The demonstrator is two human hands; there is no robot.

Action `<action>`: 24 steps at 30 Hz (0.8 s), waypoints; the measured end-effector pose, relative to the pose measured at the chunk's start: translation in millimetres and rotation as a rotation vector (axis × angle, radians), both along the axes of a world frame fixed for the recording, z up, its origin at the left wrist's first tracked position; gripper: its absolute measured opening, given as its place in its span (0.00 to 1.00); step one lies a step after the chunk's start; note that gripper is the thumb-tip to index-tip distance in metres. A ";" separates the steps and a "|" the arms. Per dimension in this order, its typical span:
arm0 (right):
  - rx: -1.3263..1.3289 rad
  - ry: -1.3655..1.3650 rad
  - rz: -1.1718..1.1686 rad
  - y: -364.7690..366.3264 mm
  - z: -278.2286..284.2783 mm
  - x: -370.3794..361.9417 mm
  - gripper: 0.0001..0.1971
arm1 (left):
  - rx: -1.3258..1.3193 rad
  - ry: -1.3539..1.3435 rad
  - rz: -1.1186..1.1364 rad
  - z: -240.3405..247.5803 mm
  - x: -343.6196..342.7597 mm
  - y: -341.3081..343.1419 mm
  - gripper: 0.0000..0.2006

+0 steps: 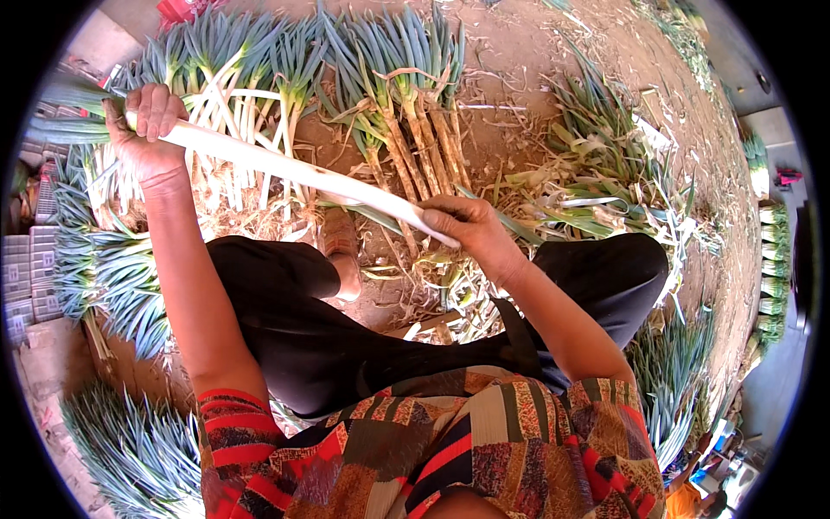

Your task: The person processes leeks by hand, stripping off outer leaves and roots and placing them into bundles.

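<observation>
A long green onion (285, 167) with a smooth white stem stretches across in front of me, sloping down from left to right. My left hand (147, 130) is closed around its upper end, where the blue-green leaves stick out to the left. Near the lower tip, my right hand (474, 229) has thumb and fingers closed on the white stem. A green leaf strip (376, 216) shows just under the stem by my right hand; whether it is attached, I cannot tell. Beyond lie untrimmed green onions (424, 143) with brownish, soil-stained stems.
White-stemmed green onions (246, 117) lie in rows at the far left. More leafy bundles (130, 450) are at the near left and near right. Stripped leaves (596, 173) are heaped on the dirt floor to the right. Another person in orange (683, 500) appears at the lower right.
</observation>
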State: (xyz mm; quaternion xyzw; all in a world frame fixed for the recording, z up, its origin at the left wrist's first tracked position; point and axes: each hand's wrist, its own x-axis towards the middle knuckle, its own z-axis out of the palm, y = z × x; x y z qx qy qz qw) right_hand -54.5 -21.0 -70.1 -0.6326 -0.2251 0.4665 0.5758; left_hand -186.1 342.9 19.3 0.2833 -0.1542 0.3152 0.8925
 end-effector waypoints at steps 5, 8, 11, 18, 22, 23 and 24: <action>-0.035 -0.415 0.035 -1.7 -6.7 -5.0 0.07 | -0.020 0.029 -0.018 -2.0 3.9 -1.0 0.15; -0.067 -0.445 0.053 0.0 -0.6 -7.9 0.08 | -0.013 0.020 -0.016 -0.8 1.5 -2.6 0.15; -0.146 -0.421 0.166 -0.3 -6.2 -6.9 0.08 | -0.041 -0.037 -0.044 -2.2 1.5 -1.2 0.15; -0.104 0.316 -0.136 7.5 -29.0 -11.3 0.11 | -0.096 -0.062 -0.107 -0.3 3.0 -9.6 0.14; 0.159 0.533 -0.210 8.5 -23.1 13.0 0.08 | 0.032 0.014 -0.038 -0.8 1.9 -9.9 0.15; 0.053 0.379 -0.124 7.1 -14.7 13.8 0.08 | 0.062 0.023 -0.035 0.0 0.6 -9.3 0.15; -0.054 0.221 -0.042 6.0 -6.3 13.9 0.09 | 0.090 0.031 -0.035 1.6 0.8 -10.3 0.15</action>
